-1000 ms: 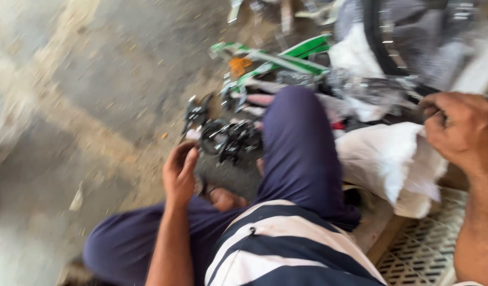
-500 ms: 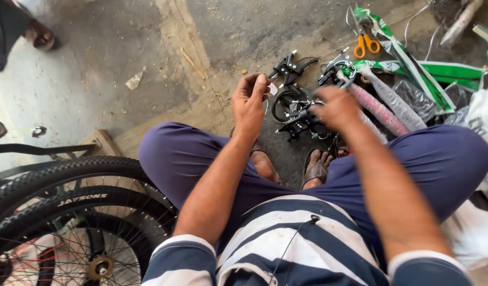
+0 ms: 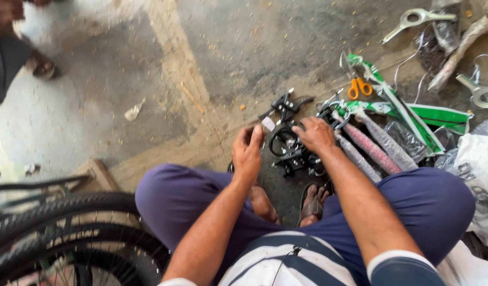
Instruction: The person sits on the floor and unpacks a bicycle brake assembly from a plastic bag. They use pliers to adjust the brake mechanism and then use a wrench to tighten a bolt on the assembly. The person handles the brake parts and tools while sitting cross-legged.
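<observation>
The brake parts [image 3: 294, 151], a black tangle of levers, calipers and cable loops, lie on the concrete floor [image 3: 228, 47] just in front of the seated person's sandalled feet, between the spread knees. The step in hand looks like sorting through this pile: the right hand [image 3: 317, 135] rests palm down on the far side of the heap, fingers spread and pressing on the parts, its grip loose and closed on nothing that shows. The left hand [image 3: 247, 153] is lifted at the near left edge of the pile, fingers curled as if pinching something small; whether it holds a piece cannot be told. Just right of the pile lie wrapped tubes [image 3: 368, 145], a green frame piece [image 3: 408, 114] and orange scissors [image 3: 360, 87]; tyres [image 3: 69, 233] stand at the lower left. Picking one piece out would probably call for the right hand to close on a single lever and draw it clear of the looped cable without dragging its neighbours.
</observation>
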